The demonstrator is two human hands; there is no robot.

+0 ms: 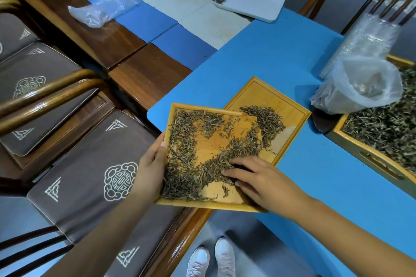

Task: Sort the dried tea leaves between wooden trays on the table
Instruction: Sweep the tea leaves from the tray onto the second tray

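Left hand (pixel 151 165): grips the left rim of the near wooden tray, thumb curled over the edge onto the inside, the other fingers hidden beneath.
Right hand (pixel 254 181): lies palm down in the near right part of the same tray, fingers stretched out fairly straight and close together, tips resting on the tea leaves; it holds nothing that can be seen.
Near wooden tray (pixel 191 204): pale wood, square, hanging over the near left edge of the table, its far right corner overlapping the second tray.
Dried tea leaves (pixel 191 173): spread in the near tray along the left side, across the far edge and in a band running from near left to the right; bare wood shows in the middle.
Second wooden tray (pixel 265 92): flat on the table just beyond and to the right, holding a smaller heap of leaves (pixel 267 121) on its near side.
Large tray (pixel 360 148): at the right edge, with a slot handle, full of loose leaves.
Plastic bag (pixel 360 85): clear, crumpled, resting between the second tray and the large one.
Table (pixel 281 51): blue top.
White dish (pixel 258 4): far, with a small dark object at its left end.
Cushioned chairs (pixel 90 164): brown, on the left.
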